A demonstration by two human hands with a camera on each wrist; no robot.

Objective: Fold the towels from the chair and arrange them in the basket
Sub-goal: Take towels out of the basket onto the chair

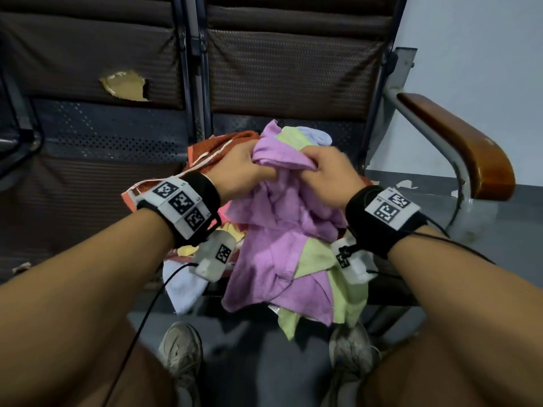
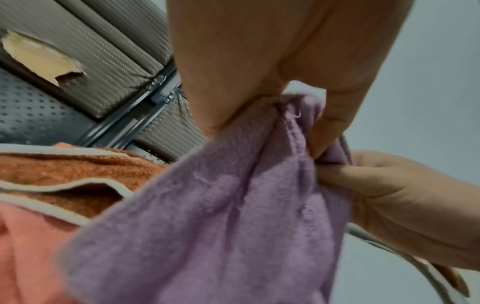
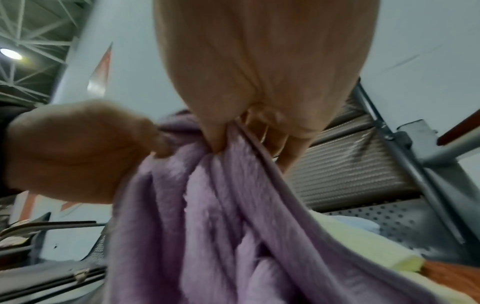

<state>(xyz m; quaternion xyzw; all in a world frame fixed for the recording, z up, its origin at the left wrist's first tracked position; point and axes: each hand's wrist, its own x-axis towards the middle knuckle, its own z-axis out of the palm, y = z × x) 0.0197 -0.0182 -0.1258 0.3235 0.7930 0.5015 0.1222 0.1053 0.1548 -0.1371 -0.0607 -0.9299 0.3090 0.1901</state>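
Brown chair [image 1: 282, 71] seat piled with towels, left hand [image 1: 244, 168] and right hand [image 1: 326, 171] side by side, both pinching purple towel [image 1: 282, 230] at pile's centre, orange towel [image 1: 223, 145] at 10 o'clock, green towel [image 1: 343, 286] at 5.

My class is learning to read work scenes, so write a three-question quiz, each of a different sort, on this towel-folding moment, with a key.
1. True or false: the left hand grips the purple towel.
2. Which towel lies left of the purple one? A orange towel; B black; C striped green.
3. Fill in: the right hand grips the ____ towel.

Key: 1 true; 2 A; 3 purple.
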